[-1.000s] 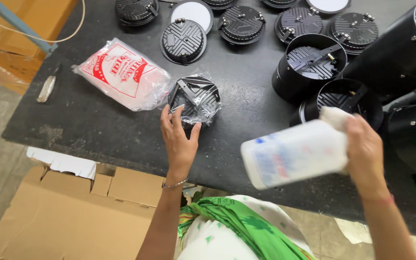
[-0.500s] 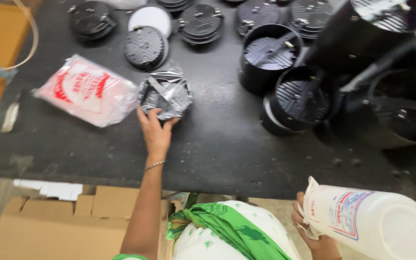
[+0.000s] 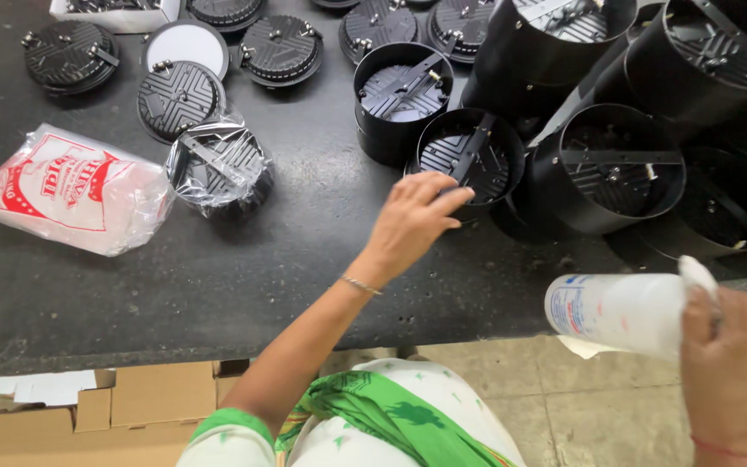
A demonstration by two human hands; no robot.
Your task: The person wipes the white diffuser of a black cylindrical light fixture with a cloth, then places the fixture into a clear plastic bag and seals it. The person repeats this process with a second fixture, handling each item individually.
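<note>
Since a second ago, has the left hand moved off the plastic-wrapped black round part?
Yes. The left hand went right from the plastic-wrapped black round part to a black cylindrical housing.

A dark, matte black table (image 3: 218,285) is filling most of the view, its surface scuffed and speckled with pale dust and small marks. Soft, even light is falling across it, giving a dull sheen and throwing only faint shadows. Below the near edge, a pale stone-like floor (image 3: 564,406) of large tiles with thin joints is showing. At the lower left, a flattened brown cardboard box (image 3: 88,415) is lying just under the table edge, with a strip of white paper (image 3: 19,387) resting on it.
</note>
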